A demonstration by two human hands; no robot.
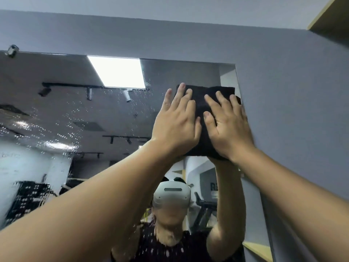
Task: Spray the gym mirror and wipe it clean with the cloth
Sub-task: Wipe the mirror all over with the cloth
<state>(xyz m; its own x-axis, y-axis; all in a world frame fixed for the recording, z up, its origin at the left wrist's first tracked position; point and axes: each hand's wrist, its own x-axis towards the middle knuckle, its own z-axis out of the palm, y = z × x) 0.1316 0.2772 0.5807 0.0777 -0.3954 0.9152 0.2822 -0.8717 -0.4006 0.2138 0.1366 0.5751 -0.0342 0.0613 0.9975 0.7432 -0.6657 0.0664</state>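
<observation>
A folded black cloth (pixel 204 110) lay flat against the top right corner of a wall mirror (pixel 75 114), its long side running up and down and its right edge meeting the grey wall (pixel 292 91). The left hand (pixel 175 121) and the right hand (pixel 226 125) both pressed it to the glass with straight, spread fingers, side by side. Spray droplets (pixel 71 129) speckled the glass to the left. A bright ceiling light (pixel 117 72) and the person's raised arms showed in the reflection.
</observation>
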